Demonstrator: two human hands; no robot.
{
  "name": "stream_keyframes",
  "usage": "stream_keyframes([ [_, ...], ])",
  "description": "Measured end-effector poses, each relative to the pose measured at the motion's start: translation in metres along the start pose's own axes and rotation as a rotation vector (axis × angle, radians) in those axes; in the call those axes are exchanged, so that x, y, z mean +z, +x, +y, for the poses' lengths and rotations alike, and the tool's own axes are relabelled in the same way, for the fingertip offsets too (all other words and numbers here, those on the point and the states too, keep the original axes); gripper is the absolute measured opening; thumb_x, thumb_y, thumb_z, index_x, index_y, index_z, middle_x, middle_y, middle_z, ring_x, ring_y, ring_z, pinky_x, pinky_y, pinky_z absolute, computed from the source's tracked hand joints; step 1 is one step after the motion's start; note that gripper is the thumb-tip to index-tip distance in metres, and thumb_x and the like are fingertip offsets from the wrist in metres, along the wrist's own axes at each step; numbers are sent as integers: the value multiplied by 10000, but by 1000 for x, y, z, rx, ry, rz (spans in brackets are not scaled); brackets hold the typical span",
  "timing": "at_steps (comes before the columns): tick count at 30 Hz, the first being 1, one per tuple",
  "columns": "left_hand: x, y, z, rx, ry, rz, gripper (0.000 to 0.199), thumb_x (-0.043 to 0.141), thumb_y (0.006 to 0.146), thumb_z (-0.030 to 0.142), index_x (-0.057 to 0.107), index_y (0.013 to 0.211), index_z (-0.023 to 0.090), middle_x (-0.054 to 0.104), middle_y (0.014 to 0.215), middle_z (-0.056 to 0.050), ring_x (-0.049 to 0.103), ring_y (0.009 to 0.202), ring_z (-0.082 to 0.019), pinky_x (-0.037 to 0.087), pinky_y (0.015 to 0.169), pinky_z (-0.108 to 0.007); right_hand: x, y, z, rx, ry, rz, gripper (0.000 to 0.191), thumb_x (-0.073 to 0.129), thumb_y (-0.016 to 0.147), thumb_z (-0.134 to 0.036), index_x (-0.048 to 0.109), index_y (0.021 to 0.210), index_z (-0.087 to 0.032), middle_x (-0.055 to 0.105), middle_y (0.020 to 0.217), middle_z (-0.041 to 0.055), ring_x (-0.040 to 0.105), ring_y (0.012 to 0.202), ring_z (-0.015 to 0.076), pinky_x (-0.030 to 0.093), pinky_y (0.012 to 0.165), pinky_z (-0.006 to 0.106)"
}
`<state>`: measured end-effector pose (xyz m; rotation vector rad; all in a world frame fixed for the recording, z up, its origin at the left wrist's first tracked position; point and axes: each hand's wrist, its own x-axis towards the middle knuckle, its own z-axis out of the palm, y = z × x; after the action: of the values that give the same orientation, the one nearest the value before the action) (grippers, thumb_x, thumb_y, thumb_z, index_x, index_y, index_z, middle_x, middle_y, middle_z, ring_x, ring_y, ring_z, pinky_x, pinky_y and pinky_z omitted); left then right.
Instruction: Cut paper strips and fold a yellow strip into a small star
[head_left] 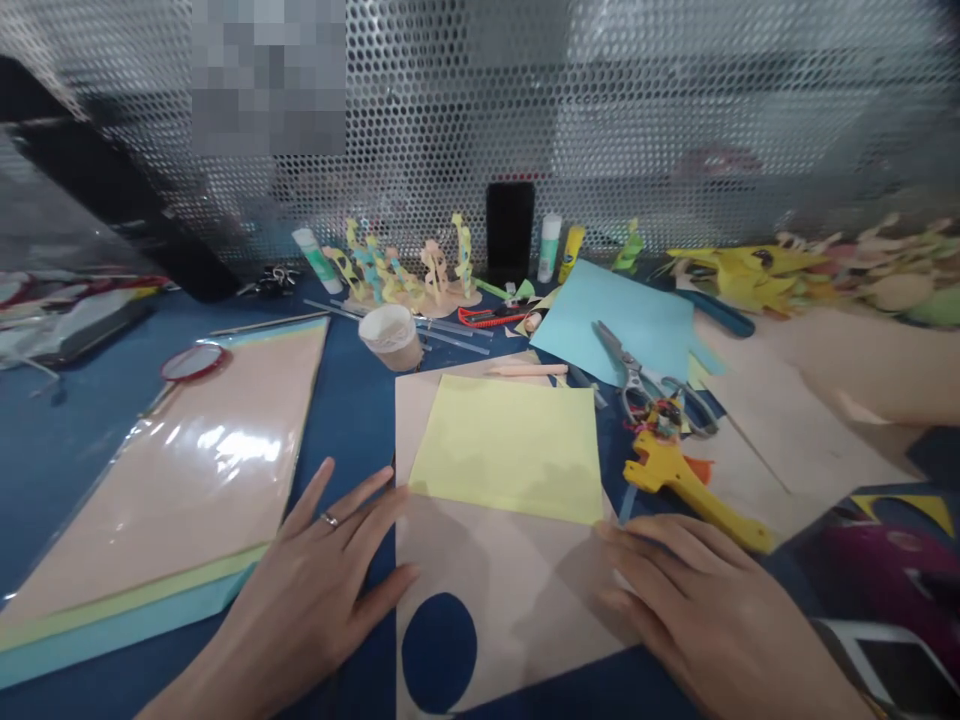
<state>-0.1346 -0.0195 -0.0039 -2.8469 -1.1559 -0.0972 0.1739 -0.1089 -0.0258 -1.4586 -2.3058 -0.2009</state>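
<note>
A yellow paper sheet point(510, 445) lies on a larger pale pink sheet point(540, 600), which has an oval hole cut near its lower left corner. My left hand point(330, 560) is open, fingers spread, a ring on one finger; its fingertips rest at the left edges of both sheets. At the lower right corner of the yellow sheet, my right hand point(690, 590) has its fingers drawn together. Something pale shows between its thumb and fingers, too small to make out. Scissors point(637, 380) and a yellow glue gun point(694, 485) lie beyond that hand.
Left lies a clear packet of coloured paper point(217, 460) with a magnifying glass point(195, 362) on it. Behind stand a paper cup point(391, 337), paper figures point(405, 270), glue sticks point(550, 248) and a black phone-like slab point(510, 230). A blue sheet point(622, 315) lies right, near a perforated metal screen point(420, 120).
</note>
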Motion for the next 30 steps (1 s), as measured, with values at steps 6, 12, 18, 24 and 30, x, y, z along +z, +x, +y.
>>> stream_keyframes([
  [6,-12,28,2,-79,-23,-74,318,427,926,390,635,1068,196,721,1026,-69,606,1069,-271,207,1071,-515,4,6,-6,-150,-180,-26,224,471,905,-164,670,801,-157,684,873,44,559,864,221,374,827,391],
  [12,-6,64,10,-374,-41,-104,629,475,836,521,456,1305,103,609,1099,-175,579,1001,-380,461,802,-467,4,18,-7,-155,-211,-150,108,688,748,-201,593,697,-189,605,719,8,530,693,206,415,641,373],
  [18,8,73,7,-395,-46,-74,834,543,756,534,301,1409,74,565,1104,-178,571,1000,-379,443,838,-441,9,32,-5,-122,-232,-197,92,662,778,-151,609,852,-168,606,854,28,556,795,218,439,644,379],
  [24,16,68,2,-341,-146,-15,757,535,787,487,308,1408,120,552,1157,-171,527,1089,-361,426,897,-455,16,56,-12,-138,-249,-242,80,634,778,-77,629,845,-120,606,778,42,562,692,199,425,549,347],
  [30,21,63,-9,-405,-468,30,769,470,850,520,199,1459,137,492,1283,-173,513,1130,-332,387,964,-495,8,67,-9,-119,-197,-259,115,668,749,-79,593,763,-165,596,757,19,560,684,202,393,544,341],
])
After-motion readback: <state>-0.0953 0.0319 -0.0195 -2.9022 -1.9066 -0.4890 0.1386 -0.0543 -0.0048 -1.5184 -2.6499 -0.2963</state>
